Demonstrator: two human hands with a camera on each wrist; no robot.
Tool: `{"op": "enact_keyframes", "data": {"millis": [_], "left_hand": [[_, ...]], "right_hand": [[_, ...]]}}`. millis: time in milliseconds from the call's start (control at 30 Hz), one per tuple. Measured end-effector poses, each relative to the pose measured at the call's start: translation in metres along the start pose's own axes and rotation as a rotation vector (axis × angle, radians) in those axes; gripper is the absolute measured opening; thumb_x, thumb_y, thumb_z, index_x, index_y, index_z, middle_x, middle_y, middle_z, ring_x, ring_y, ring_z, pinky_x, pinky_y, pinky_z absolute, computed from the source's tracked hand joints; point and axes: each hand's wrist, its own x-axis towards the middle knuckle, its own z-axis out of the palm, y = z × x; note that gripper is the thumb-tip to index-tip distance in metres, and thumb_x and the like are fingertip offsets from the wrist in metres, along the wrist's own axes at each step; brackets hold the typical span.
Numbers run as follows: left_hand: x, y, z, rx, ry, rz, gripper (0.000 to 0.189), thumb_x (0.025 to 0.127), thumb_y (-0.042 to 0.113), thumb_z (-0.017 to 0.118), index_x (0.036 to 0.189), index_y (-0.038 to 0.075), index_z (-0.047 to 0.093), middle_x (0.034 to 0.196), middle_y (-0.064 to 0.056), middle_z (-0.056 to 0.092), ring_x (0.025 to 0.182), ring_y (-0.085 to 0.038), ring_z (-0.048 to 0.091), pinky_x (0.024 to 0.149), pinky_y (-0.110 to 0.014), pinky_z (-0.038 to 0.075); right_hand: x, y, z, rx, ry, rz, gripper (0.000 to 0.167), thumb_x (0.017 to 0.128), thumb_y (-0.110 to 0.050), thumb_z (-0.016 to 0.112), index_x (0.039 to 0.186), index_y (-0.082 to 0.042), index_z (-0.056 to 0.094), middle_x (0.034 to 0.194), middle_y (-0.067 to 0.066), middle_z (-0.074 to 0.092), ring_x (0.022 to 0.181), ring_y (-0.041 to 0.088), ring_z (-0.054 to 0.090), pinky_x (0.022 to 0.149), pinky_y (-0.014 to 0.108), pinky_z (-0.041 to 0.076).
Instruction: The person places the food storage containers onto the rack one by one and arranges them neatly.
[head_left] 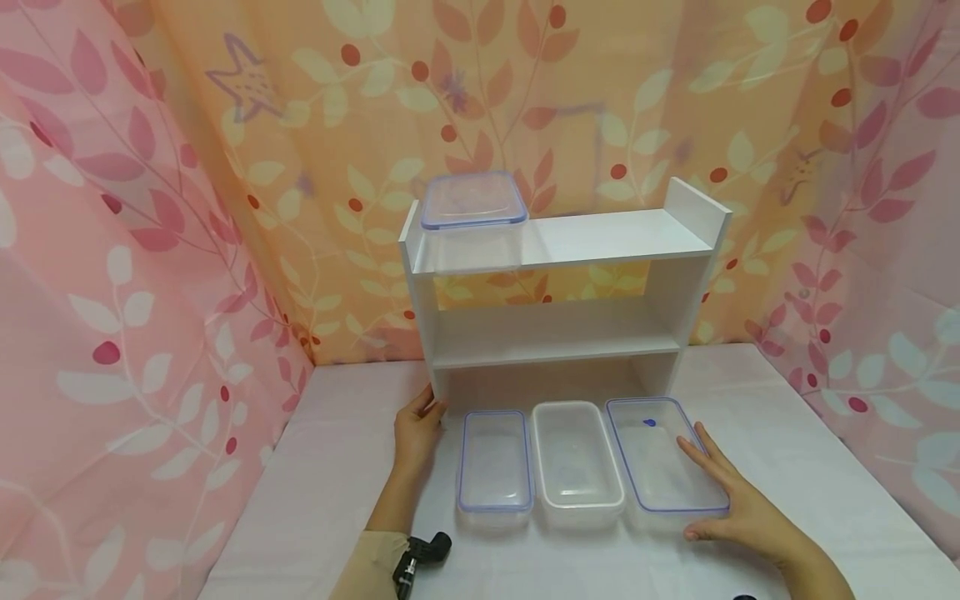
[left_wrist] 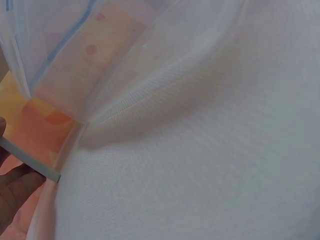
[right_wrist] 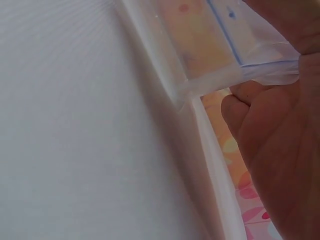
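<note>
My left hand (head_left: pixel 417 433) is at the foot of a white three-tier shelf (head_left: pixel 555 329). In the left wrist view, the thumb and fingers (left_wrist: pixel 21 186) pinch the edge of its side panel (left_wrist: pixel 31 161) from both sides. Over on the right, my right hand (head_left: pixel 738 504) lies spread along the side of a clear plastic food container (head_left: pixel 660 471) with a blue-rimmed lid. Its fingers reach onto the lid edge, and the thumb lies by the near corner. In the right wrist view, the container's corner (right_wrist: pixel 205 75) shows beside the palm.
Left of that container stand a white-rimmed clear container (head_left: pixel 577 458) and a smaller blue-rimmed one (head_left: pixel 495 462). Another lidded container (head_left: pixel 476 225) sits on the shelf's top left. A white cloth covers the table (head_left: pixel 322 467). Patterned curtains (head_left: pixel 337 150) surround it.
</note>
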Motion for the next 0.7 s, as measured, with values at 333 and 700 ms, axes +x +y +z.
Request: {"op": "enact_keyframes", "data": {"millis": [333, 700], "left_hand": [[0.0000, -0.0038, -0.0004, 0.010, -0.001, 0.015, 0.049, 0.098, 0.010, 0.070, 0.145, 0.006, 0.055, 0.147, -0.015, 0.056, 0.125, -0.036, 0.062, 0.083, -0.034, 0.060], [0.0001, -0.0054, 0.0005, 0.006, 0.016, -0.014, 0.049, 0.098, 0.012, 0.071, 0.145, 0.009, 0.058, 0.145, -0.011, 0.059, 0.123, -0.030, 0.064, 0.090, -0.051, 0.058]], "right_hand": [[-0.0010, -0.0027, 0.0010, -0.018, 0.033, -0.005, 0.120, 0.063, -0.011, 0.097, 0.162, -0.011, 0.029, 0.174, 0.007, 0.000, 0.151, -0.011, -0.001, 0.104, -0.001, 0.004], [0.0017, -0.0074, -0.0027, -0.024, 0.084, -0.036, 0.120, 0.061, -0.006, 0.096, 0.161, -0.008, 0.031, 0.173, 0.008, 0.006, 0.152, -0.010, 0.005, 0.105, -0.002, 0.009]]}}
